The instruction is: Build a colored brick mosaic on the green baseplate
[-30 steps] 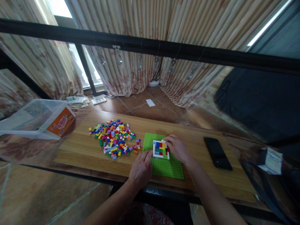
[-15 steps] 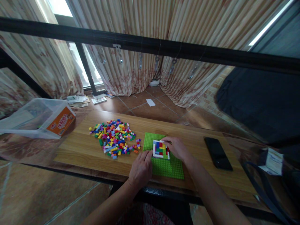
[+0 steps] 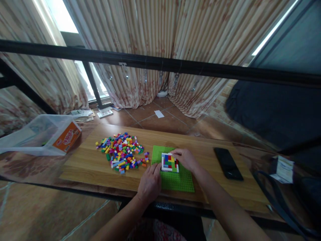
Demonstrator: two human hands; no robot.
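Note:
A green studded baseplate (image 3: 179, 183) lies on the wooden board. On it sits a small square of building bricks (image 3: 170, 162), with a white border round red, blue, yellow and green pieces. My left hand (image 3: 149, 183) rests over the plate's left edge, fingers curled together, their tips beside the square's left side. Its thumb and anything under the fingers are hidden. My right hand (image 3: 185, 158) reaches in from the right, thumb and fingers pinched at the square's upper right corner. Something small and white shows at those fingertips, too small to tell apart from the border.
Loose coloured bricks (image 3: 125, 150) lie heaped left of the plate. A black phone (image 3: 228, 163) lies on the right of the wooden board (image 3: 85, 164). A clear plastic box with an orange label (image 3: 67, 136) stands far left. A dark metal rail (image 3: 150, 63) crosses behind, before curtains.
The camera view has tilted and shifted slightly. My right hand's fingertips have moved a little along the square's top right corner. My left hand stays at the plate's left edge.

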